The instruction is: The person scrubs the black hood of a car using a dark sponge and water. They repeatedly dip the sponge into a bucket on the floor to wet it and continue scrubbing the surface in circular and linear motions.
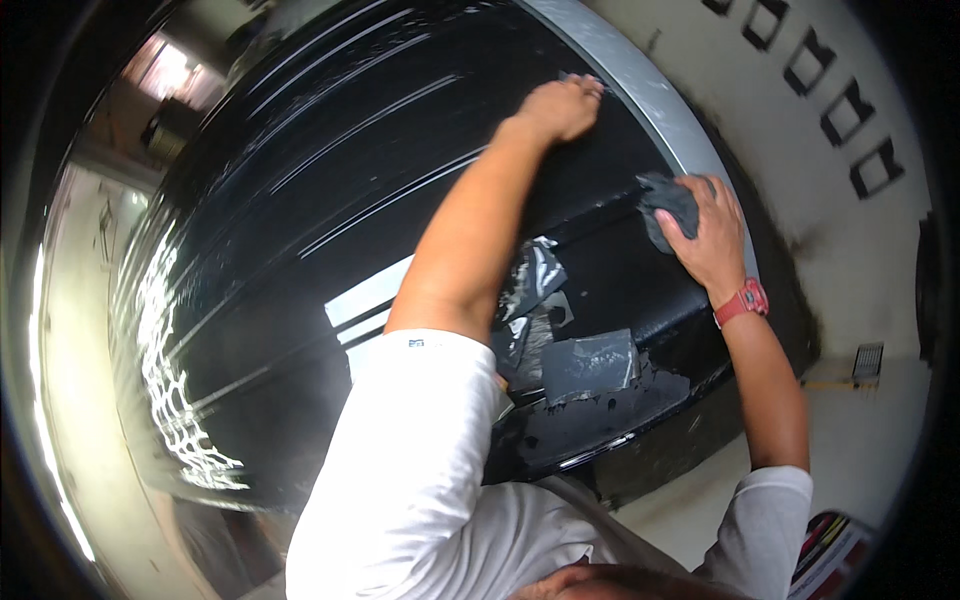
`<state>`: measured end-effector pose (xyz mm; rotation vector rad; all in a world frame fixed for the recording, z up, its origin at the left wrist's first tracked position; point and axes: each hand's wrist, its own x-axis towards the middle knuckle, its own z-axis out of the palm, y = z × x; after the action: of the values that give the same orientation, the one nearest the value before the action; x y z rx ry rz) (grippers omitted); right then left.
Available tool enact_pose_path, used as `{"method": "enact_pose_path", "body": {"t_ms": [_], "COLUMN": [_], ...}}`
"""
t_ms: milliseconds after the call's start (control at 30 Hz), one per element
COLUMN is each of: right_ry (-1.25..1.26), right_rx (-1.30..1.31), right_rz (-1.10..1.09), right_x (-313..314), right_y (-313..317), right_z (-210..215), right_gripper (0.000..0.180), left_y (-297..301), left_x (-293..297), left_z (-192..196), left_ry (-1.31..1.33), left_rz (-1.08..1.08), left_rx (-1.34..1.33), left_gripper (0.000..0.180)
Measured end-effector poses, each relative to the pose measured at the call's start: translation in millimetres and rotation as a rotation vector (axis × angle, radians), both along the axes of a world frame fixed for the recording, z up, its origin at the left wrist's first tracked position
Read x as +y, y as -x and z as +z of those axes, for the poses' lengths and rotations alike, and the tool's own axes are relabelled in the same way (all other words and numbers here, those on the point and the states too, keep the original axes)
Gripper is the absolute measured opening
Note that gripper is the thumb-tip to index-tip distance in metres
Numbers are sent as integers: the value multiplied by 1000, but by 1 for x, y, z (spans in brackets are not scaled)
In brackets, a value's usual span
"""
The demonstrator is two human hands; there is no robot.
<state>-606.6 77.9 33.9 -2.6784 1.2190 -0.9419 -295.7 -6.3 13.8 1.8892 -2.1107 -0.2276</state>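
Observation:
A large wet black vehicle panel with long ribs spreads before me, edged on the right by a silver strip. My left hand reaches to the far right of the panel, close to the strip. Its fingers are bent and pressed together against the surface; what they hold, if anything, is too small to make out. Nearer to me, my right hand grips a crumpled dark grey cloth against the panel's edge beside the strip. A red watch is on that wrist.
Dark grey sheets, like wet sandpaper, lie on the panel's near part. Crumpled shiny scraps are beside them. A light rectangular piece lies partly behind my left arm. On the pale floor at right are dark frame-like shapes.

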Motion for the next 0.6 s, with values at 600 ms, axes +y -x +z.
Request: {"method": "enact_pose_path", "body": {"t_ms": [600], "right_ry": [38], "right_rx": [-181], "right_rz": [-105], "right_x": [13], "right_y": [-78], "right_z": [28], "right_gripper": [35], "left_y": [-248], "left_x": [450], "left_z": [27], "left_ry": [167], "left_rz": [801], "left_rx": [-64], "left_gripper": [37]}}
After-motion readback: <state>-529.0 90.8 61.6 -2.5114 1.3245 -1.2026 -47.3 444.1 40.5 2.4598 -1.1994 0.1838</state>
